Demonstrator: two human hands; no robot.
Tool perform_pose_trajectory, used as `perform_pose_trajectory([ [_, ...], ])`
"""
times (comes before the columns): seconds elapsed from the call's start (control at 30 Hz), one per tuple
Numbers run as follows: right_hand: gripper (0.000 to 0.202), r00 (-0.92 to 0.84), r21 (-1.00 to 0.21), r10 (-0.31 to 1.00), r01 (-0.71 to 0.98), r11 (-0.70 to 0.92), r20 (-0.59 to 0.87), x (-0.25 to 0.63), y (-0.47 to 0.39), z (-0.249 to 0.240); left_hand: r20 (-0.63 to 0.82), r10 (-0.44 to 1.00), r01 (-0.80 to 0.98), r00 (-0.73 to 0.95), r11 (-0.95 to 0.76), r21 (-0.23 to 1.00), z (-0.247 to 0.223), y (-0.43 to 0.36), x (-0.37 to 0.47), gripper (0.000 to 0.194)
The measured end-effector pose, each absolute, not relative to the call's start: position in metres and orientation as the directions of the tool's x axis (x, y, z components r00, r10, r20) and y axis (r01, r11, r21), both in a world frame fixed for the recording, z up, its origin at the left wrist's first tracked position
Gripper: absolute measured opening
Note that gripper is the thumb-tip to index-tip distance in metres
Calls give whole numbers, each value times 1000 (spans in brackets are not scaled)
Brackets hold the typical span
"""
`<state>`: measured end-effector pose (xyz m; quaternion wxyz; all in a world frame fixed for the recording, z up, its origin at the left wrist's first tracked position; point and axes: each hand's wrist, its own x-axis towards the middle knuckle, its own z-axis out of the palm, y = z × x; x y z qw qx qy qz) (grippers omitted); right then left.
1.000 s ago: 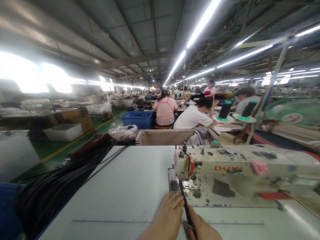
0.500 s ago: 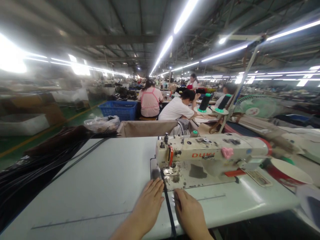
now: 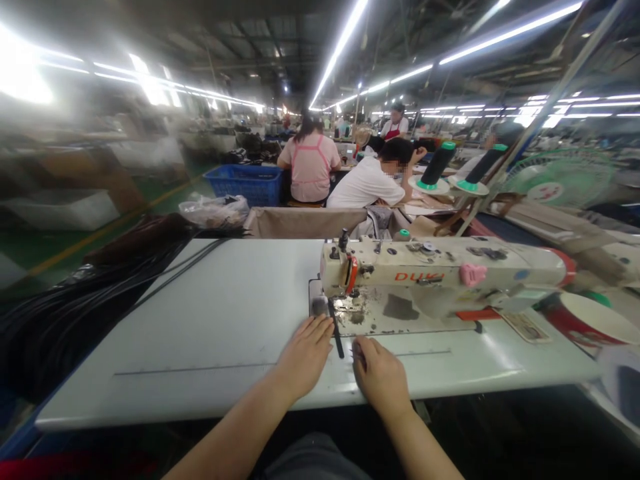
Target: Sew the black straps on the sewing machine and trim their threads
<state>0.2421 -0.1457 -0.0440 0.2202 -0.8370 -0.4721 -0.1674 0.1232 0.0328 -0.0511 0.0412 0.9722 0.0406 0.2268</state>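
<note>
A narrow black strip [image 3: 339, 339] lies on the pale table, running from the needle area of a white sewing machine [image 3: 430, 267] toward me. Its near end shows between my hands. Flat on the tabletop rests my left hand [image 3: 307, 353], fingers stretched forward, their tips beside the strip just in front of the presser foot. To the strip's right, my right hand [image 3: 381, 375] is closed with curled fingers, apart from the strip. Something dark shows inside that grip, too hidden to name.
Long black strips [image 3: 115, 313] hang over the table's left side. Behind the machine stand a fabric-lined bin [image 3: 305, 223], black thread cones [image 3: 437, 167] and a green fan [image 3: 555, 183]. A blue basket [image 3: 244, 187] and people sitting at work are farther back.
The black strip has moved away from me into the machine; its near end, formerly past the table's front edge, now lies on the tabletop. The view has shifted, showing more table edge.
</note>
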Motion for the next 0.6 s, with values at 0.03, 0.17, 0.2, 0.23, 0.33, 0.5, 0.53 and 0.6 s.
perform_pose_trajectory([
  [0.03, 25, 498, -213, 719, 864, -456, 485, 242, -146, -43, 437, 95, 59, 894, -994, 96, -51, 33, 123, 43],
  [0.17, 26, 502, -209, 725, 862, -461, 470, 241, -147, -40, 443, 84, 48, 893, -995, 91, -51, 34, 123, 44],
  [0.2, 26, 504, -206, 726, 861, -465, 468, 241, -147, -39, 443, 81, 45, 893, -995, 92, -52, 34, 123, 44],
  [0.23, 25, 507, -204, 726, 859, -469, 465, 241, -147, -39, 442, 82, 44, 893, -995, 95, -52, 34, 124, 44],
  [0.33, 23, 507, -194, 730, 858, -475, 458, 241, -147, -39, 439, 96, 57, 893, -993, 102, -52, 34, 125, 43],
  [0.5, 27, 494, -179, 739, 866, -467, 459, 240, -147, -39, 412, 120, 77, 903, -990, 120, -51, 38, 129, 42],
  [0.53, 28, 493, -179, 737, 866, -467, 462, 240, -148, -39, 402, 125, 82, 907, -989, 123, -51, 39, 130, 42],
  [0.6, 29, 492, -179, 736, 866, -467, 465, 240, -147, -40, 382, 137, 94, 914, -987, 128, -52, 43, 133, 42],
])
